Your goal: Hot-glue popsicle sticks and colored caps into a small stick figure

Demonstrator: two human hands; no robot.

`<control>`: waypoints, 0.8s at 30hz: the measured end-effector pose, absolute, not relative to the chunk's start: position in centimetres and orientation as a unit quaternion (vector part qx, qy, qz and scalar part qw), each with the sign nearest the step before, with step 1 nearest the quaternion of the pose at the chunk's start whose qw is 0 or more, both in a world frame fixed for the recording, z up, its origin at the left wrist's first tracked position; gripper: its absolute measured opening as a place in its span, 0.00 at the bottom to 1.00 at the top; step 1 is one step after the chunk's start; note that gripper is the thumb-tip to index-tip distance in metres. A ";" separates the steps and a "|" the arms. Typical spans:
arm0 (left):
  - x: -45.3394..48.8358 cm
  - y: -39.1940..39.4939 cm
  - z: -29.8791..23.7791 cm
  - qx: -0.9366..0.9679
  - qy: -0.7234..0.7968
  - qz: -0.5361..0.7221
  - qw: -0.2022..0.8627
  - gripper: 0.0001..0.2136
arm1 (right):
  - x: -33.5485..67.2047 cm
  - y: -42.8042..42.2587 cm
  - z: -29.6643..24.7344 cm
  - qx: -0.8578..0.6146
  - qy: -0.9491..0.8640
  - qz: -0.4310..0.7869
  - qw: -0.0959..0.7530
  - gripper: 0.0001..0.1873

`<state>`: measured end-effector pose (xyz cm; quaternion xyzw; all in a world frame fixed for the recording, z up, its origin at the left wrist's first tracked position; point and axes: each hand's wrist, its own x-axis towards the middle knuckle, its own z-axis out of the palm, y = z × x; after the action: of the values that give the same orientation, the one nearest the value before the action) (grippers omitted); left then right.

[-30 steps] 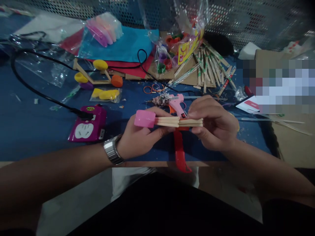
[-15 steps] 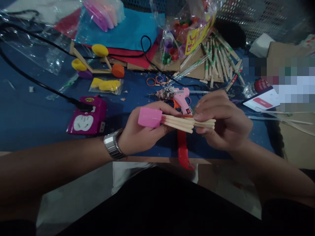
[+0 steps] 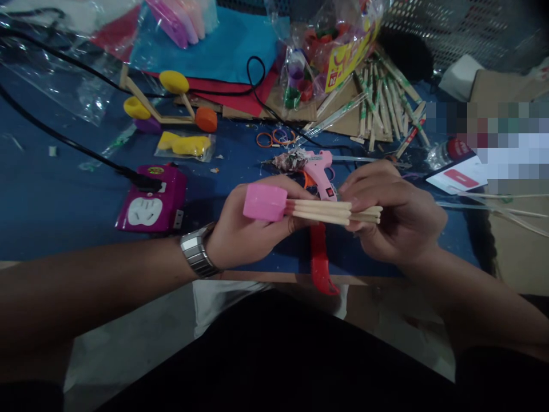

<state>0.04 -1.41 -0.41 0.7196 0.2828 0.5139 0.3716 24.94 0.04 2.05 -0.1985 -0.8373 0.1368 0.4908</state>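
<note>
A small bundle of wooden sticks lies level between both hands, with a pink foam block stuck on its left end. My left hand, a metal watch on its wrist, is closed around the sticks just behind the block. Fingers of my right hand pinch the right end of the same sticks. Under the hands, a red-handled tool rests on the blue table. A pink glue gun lies just beyond the sticks.
A purple power socket with a black cable sits left. Behind are a stick frame with coloured balls, a bag of yellow pieces, rubber bands, coloured paper sheets, a plastic bag of toys and several wrapped chopsticks.
The sticks first tipped down to the right, then levelled out again. Both hands kept their grip, and the view shifted slightly, bringing the table items lower in frame.
</note>
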 end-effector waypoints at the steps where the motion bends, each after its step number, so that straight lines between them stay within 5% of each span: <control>1: 0.0 -1.4 -0.4 0.720 0.291 0.508 0.374 0.09 | 25.0 0.1 2.0 -0.193 -0.838 0.138 0.491 0.14; 24: 0.0 -1.6 -0.1 0.718 0.315 0.492 0.379 0.05 | 24.5 -0.2 2.2 -0.186 -0.834 0.163 0.493 0.13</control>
<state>0.00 -1.62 -0.08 0.7180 0.3148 0.4916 0.3790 24.48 -0.19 2.21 -0.1862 -0.8340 0.1635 0.4930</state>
